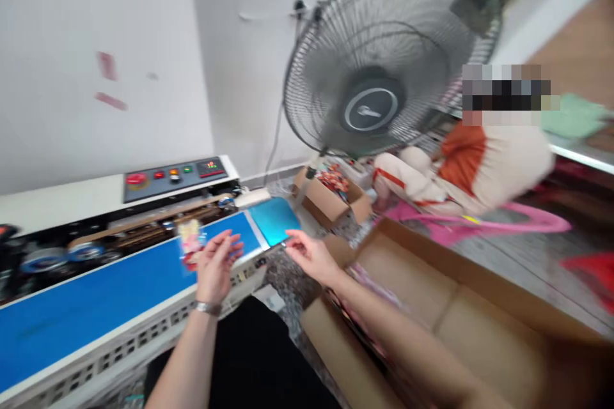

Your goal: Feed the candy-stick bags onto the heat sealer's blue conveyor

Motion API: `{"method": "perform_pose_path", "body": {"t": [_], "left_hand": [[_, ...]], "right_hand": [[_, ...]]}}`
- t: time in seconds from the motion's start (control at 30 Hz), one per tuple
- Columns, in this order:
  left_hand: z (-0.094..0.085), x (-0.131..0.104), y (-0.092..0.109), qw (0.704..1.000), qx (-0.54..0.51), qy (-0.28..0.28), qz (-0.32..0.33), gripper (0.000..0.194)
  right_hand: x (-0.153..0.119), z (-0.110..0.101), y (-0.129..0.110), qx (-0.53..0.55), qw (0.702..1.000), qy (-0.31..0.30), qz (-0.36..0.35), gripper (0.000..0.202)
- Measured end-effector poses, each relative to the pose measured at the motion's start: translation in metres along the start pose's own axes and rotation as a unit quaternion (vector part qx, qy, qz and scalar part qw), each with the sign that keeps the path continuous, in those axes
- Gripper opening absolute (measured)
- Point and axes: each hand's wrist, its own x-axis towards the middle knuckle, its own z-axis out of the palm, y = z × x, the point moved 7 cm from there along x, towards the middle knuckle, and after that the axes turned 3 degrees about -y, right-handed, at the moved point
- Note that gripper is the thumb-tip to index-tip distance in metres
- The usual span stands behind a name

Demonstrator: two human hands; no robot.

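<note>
My left hand, a watch or bracelet at its wrist, is over the blue conveyor belt with fingers loosely bent and apart. Just beyond it lies a small clear packet with yellow and red contents; the hand partly covers it, and I cannot tell whether they touch. Near the light-blue plate at the belt's end is my right hand. Its fingers are half curled and somewhat blurred, with nothing visible in them. The right forearm reaches across the large open cardboard box.
Behind the belt stands a sealing machine's control panel with buttons and a display. A large fan looms at the back. Beyond the box a person sits low by a pink plastic seat. A smaller carton holds red packets.
</note>
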Motion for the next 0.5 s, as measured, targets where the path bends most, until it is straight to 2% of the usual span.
{"method": "perform_pose_path", "body": {"t": [0.07,0.13,0.2,0.23,0.3,0.37,0.43,0.5], "left_hand": [[0.007,-0.003,-0.004,0.999,0.028,-0.029,-0.013,0.027],[0.014,-0.005,-0.007,0.997,0.051,-0.056,-0.01,0.024],[0.019,-0.006,-0.012,0.995,0.071,-0.073,-0.012,0.02],[0.021,-0.007,-0.014,0.994,0.08,-0.077,-0.016,0.019],[0.025,-0.009,-0.019,0.992,0.098,-0.081,-0.021,0.016],[0.028,-0.01,-0.023,0.989,0.12,-0.085,-0.026,0.015],[0.031,-0.011,-0.028,0.985,0.139,-0.092,-0.035,0.016],[0.032,-0.011,-0.033,0.984,0.148,-0.093,-0.046,0.018]], "right_hand": [[-0.052,-0.053,0.032,-0.045,0.995,0.056,0.069,0.032],[-0.109,-0.105,0.068,-0.103,0.975,0.125,0.151,0.03],[-0.166,-0.139,0.104,-0.141,0.95,0.158,0.228,0.03],[-0.192,-0.147,0.12,-0.145,0.942,0.156,0.26,0.029],[-0.234,-0.143,0.146,-0.132,0.938,0.119,0.297,0.029],[-0.261,-0.121,0.159,-0.108,0.947,0.06,0.298,0.032],[-0.279,-0.096,0.162,-0.102,0.952,0.025,0.286,0.039],[-0.289,-0.078,0.16,-0.122,0.952,0.022,0.279,0.049]]}}
